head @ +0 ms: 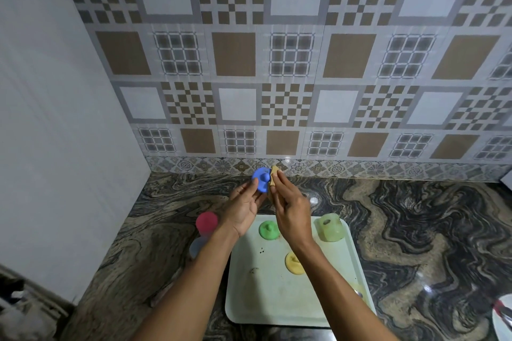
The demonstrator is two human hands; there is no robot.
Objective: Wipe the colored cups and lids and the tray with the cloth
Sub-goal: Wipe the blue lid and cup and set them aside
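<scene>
Cloth [274, 176] is bunched in the curled fingers of your right hand [291, 206] at mid-frame, over the desk [415, 230]. Your left hand [245, 203] pinches the blue lid [261, 180] by its rim, face turned to the cloth, likely for wiping. The tray [263, 299] lies below, lower centre.

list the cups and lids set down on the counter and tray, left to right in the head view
red cup → green lid → yellow lid → green cup
</scene>
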